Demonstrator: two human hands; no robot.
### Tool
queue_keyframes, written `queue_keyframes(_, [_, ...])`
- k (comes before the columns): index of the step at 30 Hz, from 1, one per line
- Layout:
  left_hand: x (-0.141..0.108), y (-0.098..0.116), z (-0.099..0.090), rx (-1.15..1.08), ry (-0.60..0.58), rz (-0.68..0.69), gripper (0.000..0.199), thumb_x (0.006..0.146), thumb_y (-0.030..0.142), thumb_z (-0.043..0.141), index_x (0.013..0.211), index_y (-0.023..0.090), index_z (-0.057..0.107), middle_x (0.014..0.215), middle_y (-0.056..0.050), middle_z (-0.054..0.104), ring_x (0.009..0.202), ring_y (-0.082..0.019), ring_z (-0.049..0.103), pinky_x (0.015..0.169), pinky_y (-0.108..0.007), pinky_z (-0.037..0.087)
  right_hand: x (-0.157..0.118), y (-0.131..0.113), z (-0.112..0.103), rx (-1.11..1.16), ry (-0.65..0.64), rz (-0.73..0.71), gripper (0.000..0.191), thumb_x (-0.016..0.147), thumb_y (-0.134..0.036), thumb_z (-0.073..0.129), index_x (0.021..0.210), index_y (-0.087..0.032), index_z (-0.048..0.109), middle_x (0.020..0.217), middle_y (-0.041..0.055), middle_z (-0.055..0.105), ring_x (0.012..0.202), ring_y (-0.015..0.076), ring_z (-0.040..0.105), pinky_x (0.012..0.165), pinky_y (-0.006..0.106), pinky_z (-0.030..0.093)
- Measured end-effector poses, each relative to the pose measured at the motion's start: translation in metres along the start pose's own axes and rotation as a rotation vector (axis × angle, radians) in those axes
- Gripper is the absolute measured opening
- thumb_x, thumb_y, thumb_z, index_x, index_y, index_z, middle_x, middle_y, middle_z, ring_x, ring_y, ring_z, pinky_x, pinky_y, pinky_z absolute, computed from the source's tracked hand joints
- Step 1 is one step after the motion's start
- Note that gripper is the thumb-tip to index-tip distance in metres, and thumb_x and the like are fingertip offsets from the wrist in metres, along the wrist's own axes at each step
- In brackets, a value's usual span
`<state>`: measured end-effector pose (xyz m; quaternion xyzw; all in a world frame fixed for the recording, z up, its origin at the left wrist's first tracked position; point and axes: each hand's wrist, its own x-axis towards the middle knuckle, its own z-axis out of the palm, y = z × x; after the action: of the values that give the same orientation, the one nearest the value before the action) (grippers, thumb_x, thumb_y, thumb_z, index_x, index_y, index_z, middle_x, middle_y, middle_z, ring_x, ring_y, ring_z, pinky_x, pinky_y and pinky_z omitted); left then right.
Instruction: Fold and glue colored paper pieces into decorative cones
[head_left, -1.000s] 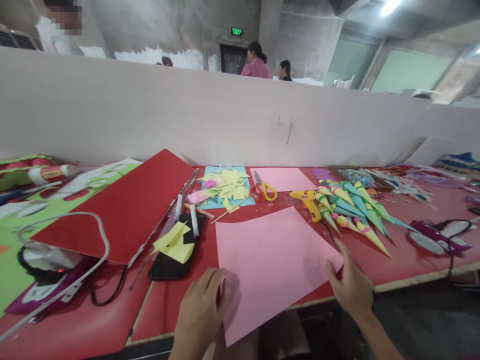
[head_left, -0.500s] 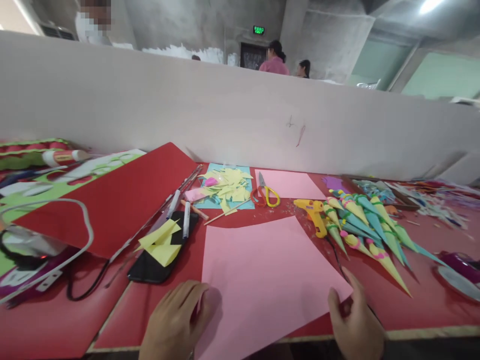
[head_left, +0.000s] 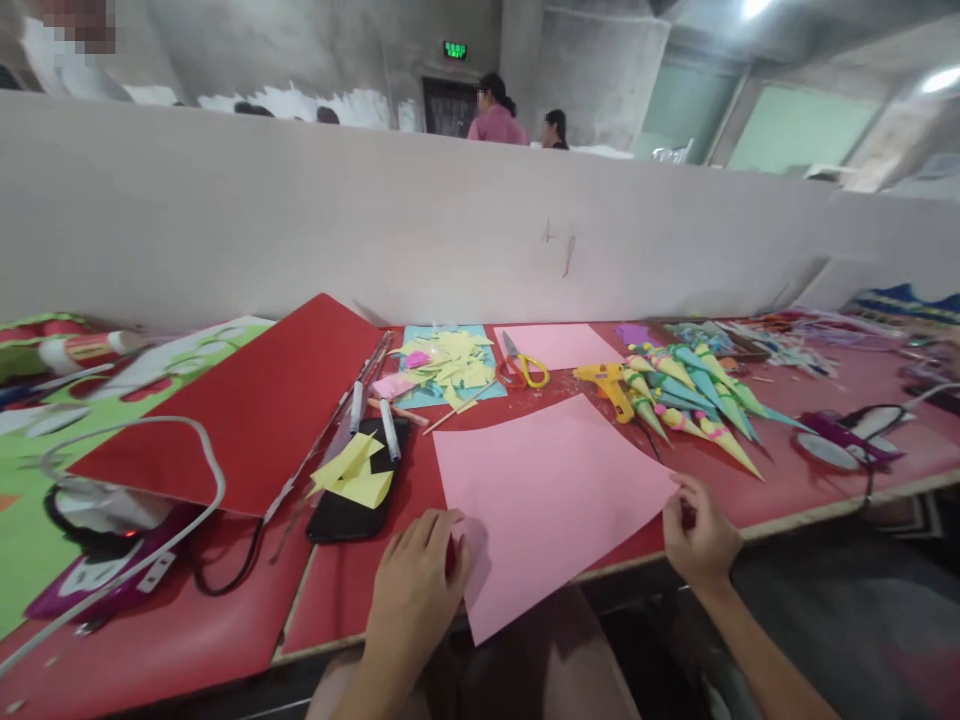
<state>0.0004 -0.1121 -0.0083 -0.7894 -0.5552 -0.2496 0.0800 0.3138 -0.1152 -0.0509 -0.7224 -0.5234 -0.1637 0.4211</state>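
Observation:
A large pink sheet of paper (head_left: 551,510) lies in front of me, its near corner hanging over the table's front edge. My left hand (head_left: 424,575) is closed at the sheet's left edge, fingers curled, with the thumb by the paper. At the opposite side, my right hand (head_left: 697,530) pinches the right corner between thumb and fingers. Beyond the sheet lie a yellow hot glue gun (head_left: 607,390) and scissors (head_left: 523,367) with one red and one yellow handle. Yellow paper pieces (head_left: 356,472) rest on a black phone (head_left: 349,525) near my left hand.
Several paper cones (head_left: 697,390) lie right of the glue gun. Yellow scraps (head_left: 454,365) sit on a blue sheet. A red board (head_left: 247,410) leans over a purple power strip (head_left: 120,575) with a white cable. A white partition (head_left: 337,220) stands behind; people are beyond it.
The view has swung to the right and back. My right hand has gone from partly spread fingers to pinching the paper's right corner, which is now slightly raised. The left hand stays at its edge.

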Motion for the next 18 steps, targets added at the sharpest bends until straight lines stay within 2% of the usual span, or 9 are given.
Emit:
queue_keyframes(9, [0.0047,0.0008,0.0019,-0.043,-0.027,0.017,0.018,0.078,0.021,0.042,0.087,0.019,0.057,0.086,-0.005,0.065,0.074,-0.019,0.062,0.068,-0.032,0.045,0.0024,0.0006,0.0021,0.002,-0.003,-0.021,0.029,0.074,-0.027,0.04,0.092,-0.014,0.058,0.067,0.0052,0.064,0.055,0.017,0.057,0.053,0.024,0.039])
queue_keyframes(18, [0.0082,0.002,-0.0016,-0.034,-0.039,0.005,0.017,0.079,0.021,0.041,0.086,0.019,0.057,0.085,-0.005,0.065,0.073,-0.019,0.062,0.067,-0.03,0.044,0.0046,-0.003,0.0007,-0.006,-0.019,-0.029,0.028,0.076,-0.026,0.039,0.092,-0.014,0.058,0.069,0.005,0.065,0.058,0.0171,0.058,0.053,0.024,0.039])
